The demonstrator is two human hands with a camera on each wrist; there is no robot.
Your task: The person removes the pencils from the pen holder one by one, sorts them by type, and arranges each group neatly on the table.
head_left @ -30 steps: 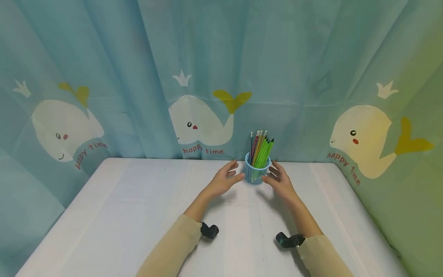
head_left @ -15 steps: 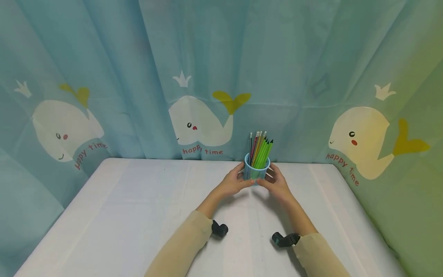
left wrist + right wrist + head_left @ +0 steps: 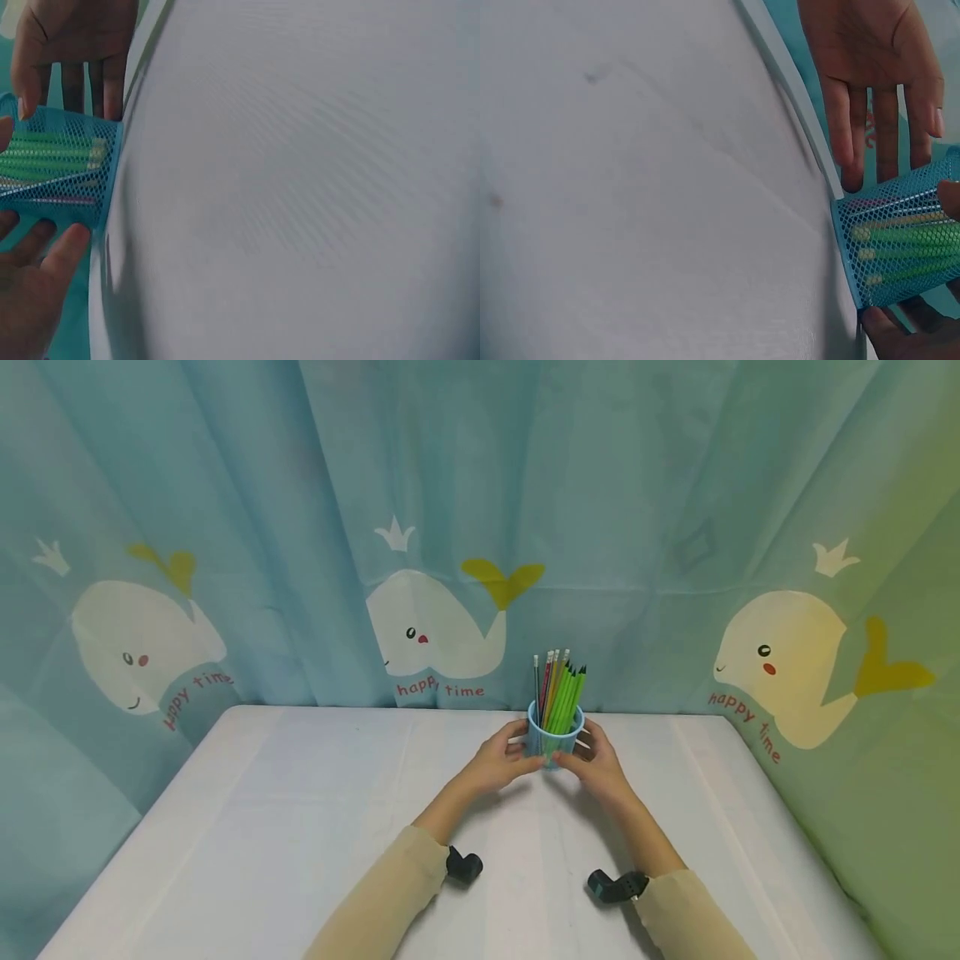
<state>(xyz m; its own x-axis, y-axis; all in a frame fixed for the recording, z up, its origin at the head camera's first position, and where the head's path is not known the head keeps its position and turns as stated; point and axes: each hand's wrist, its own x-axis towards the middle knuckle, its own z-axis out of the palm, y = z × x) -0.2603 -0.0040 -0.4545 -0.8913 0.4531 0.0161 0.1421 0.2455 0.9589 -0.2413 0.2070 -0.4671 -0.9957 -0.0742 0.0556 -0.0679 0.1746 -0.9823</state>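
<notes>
A blue mesh pen cup [image 3: 555, 741] stands near the far edge of the white table [image 3: 300, 827], filled with several green and coloured pencils [image 3: 561, 693]. My left hand [image 3: 501, 761] grips its left side and my right hand [image 3: 597, 762] grips its right side, thumbs in front and fingers behind. In the left wrist view the cup [image 3: 56, 172] lies between my left hand [image 3: 34, 289] below and my right hand [image 3: 75, 45] above. The right wrist view shows the cup [image 3: 900, 240] with my left hand [image 3: 877, 75] behind it and my right hand [image 3: 904, 334] at the lower corner.
A blue-green curtain [image 3: 450, 527] printed with white whales hangs right behind the table's far edge. The white table surface stretches toward me and to both sides. Small black camera mounts [image 3: 463, 865] sit at both wrists.
A second ago both hands were open beside the cup; they have closed in and taken hold of it. The cup has shifted slightly left and the pencils stand more upright.
</notes>
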